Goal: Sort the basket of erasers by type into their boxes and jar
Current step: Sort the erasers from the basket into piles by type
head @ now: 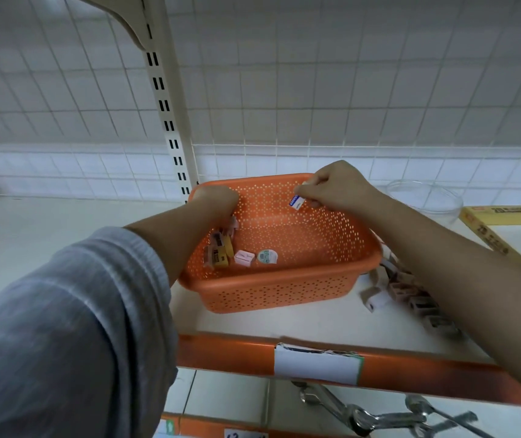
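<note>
My left hand point(216, 200), fingers hidden, curls into the orange basket point(287, 292) over its few erasers point(240, 254), grip unclear, while my right hand point(331, 188) pinches a blue-sleeved eraser point(297, 202) above the basket, long axis tilted down-left.

- Bare white shelf surface point(47, 222) at left of frame lies open.
- Clear glass jar point(425, 199), yellow cardboard box point(502, 229) and scattered small items crowd the right side beside the orange perforated plastic basket point(284, 289).
</note>
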Action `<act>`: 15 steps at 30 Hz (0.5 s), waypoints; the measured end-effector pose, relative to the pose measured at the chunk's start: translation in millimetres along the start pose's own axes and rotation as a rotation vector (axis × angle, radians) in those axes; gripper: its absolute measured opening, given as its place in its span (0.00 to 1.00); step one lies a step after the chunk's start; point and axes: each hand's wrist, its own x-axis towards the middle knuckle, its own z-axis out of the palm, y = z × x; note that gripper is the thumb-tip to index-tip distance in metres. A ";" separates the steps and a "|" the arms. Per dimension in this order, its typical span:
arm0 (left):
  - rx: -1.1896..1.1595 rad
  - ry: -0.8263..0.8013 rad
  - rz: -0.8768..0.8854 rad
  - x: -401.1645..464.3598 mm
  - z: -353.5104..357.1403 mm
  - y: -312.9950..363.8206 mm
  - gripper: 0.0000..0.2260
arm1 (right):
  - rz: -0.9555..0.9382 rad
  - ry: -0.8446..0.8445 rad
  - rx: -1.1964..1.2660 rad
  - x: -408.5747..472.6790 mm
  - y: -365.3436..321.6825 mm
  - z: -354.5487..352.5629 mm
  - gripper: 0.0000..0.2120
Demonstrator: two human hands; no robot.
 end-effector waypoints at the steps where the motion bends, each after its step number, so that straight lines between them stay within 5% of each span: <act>1: 0.004 -0.002 -0.007 -0.8 -0.7 1.2 0.04 | 0.006 0.007 0.024 -3.3 1.3 -0.7 0.11; 9: -0.096 0.046 0.018 -11.4 -13.7 0.7 0.09 | 0.026 0.199 0.180 -28.7 7.4 -15.4 0.09; 15: -0.419 0.206 -0.019 -35.5 -33.7 13.5 0.13 | 0.088 0.414 0.473 -64.4 18.6 -28.1 0.08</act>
